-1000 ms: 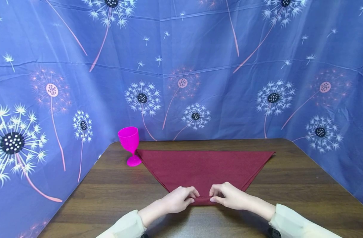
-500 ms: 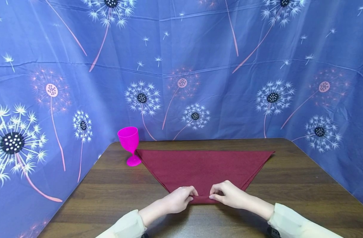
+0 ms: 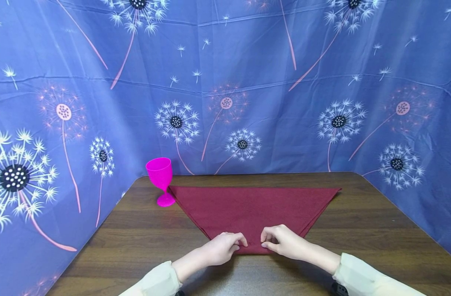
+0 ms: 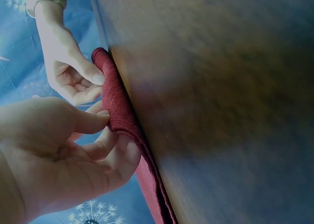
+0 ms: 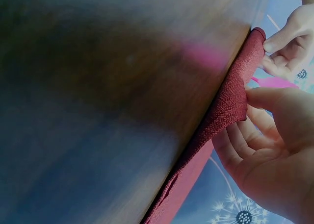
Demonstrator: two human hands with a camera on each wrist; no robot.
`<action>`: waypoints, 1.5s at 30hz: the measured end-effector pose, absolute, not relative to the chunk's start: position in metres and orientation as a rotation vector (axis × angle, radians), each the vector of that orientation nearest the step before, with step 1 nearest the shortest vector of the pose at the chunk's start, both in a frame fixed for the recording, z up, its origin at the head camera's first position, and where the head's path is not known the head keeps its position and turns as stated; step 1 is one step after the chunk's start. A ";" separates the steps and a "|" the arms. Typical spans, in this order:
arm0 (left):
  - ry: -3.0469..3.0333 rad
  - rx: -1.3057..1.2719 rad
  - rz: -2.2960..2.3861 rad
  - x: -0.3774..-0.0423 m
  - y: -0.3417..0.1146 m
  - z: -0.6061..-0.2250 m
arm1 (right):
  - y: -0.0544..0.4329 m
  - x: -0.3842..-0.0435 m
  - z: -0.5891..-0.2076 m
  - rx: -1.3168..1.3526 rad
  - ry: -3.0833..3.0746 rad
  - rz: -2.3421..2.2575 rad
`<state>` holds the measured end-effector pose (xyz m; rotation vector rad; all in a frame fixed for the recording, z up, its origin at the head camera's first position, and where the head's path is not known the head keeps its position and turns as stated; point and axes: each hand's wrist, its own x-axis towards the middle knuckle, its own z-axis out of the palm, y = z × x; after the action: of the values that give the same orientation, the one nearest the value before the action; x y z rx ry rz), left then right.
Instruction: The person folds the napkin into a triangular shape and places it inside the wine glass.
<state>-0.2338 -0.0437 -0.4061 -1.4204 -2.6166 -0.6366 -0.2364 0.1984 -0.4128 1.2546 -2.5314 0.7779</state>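
Observation:
A dark red cloth napkin (image 3: 255, 209) lies on the table as a wide shape with its long straight edge at the far side. Its near end is turned over into a narrow roll. My left hand (image 3: 222, 248) pinches this roll on the left, the thumb on the near side. On the right, my right hand (image 3: 288, 243) pinches it between thumb and fingers, a short gap from the left. In the left wrist view, the left fingers (image 4: 122, 158) reach behind the rolled cloth (image 4: 120, 99); the right wrist view shows the right thumb (image 5: 262, 97) against it.
A bright pink goblet (image 3: 160, 174) stands upright at the back left, close beside the napkin's far left corner. The wooden table (image 3: 373, 242) ends against a blue curtain (image 3: 284, 102) with dandelion prints at the back and sides.
Both hands stay at the napkin's near end, their fingers shifting only slightly. The left fingertips have moved a little to the right, and the roll between the hands looks flatter than half a second ago.

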 end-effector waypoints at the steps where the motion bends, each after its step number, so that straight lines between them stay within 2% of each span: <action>1: -2.614 -1.419 -0.620 -0.234 -0.044 -0.406 | 0.198 -0.236 -0.413 1.251 -2.541 0.789; 26: -2.532 -1.459 -0.608 -0.238 -0.046 -0.409 | 0.200 -0.240 -0.418 1.309 -2.499 0.750; 45: -2.698 -1.371 -0.544 -0.235 -0.044 -0.405 | 0.201 -0.234 -0.415 1.253 -2.626 0.714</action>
<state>-0.2345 -0.0442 -0.4053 -1.3712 -2.6977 -0.5437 -0.2335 0.2014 -0.4147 1.2531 -2.6260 0.7140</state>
